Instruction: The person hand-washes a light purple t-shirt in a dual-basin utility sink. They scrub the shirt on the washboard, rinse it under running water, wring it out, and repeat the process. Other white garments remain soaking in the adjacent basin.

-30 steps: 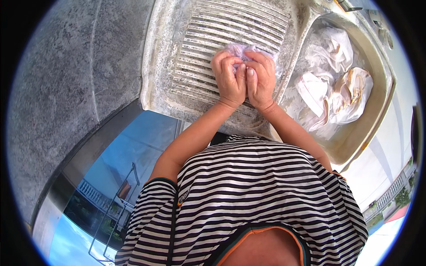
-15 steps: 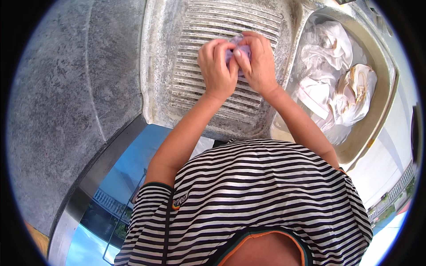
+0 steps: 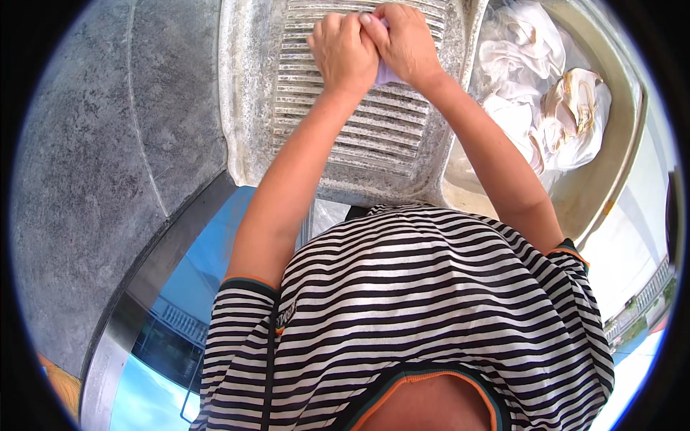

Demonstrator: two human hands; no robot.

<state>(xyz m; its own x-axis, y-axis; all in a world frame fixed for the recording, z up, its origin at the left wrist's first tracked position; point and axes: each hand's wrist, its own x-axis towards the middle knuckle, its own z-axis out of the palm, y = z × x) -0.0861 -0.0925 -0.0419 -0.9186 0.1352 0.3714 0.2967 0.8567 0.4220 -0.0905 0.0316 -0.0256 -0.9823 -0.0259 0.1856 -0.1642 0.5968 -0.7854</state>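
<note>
A ridged stone washboard (image 3: 359, 136) lies in front of me. Over its far part, both my hands press together on a bunched lilac cloth (image 3: 385, 75). My left hand (image 3: 343, 50) has its fingers curled over the cloth from the left. From the other side my right hand (image 3: 407, 44) closes on it, its thumb lying against the left hand. Most of the cloth is hidden under the hands; a bit shows between the wrists.
Right of the washboard is a stone basin (image 3: 607, 165) holding water and soaked white clothes (image 3: 521, 50), one with brownish-yellow marks (image 3: 581, 108). A grey stone counter (image 3: 79, 122) extends on the left. Reflective panelling (image 3: 205, 251) stands below its edge.
Both hands have slid away from me up the washboard with the lilac cloth. The arms are stretched further, and the fingers now cover more of the cloth.
</note>
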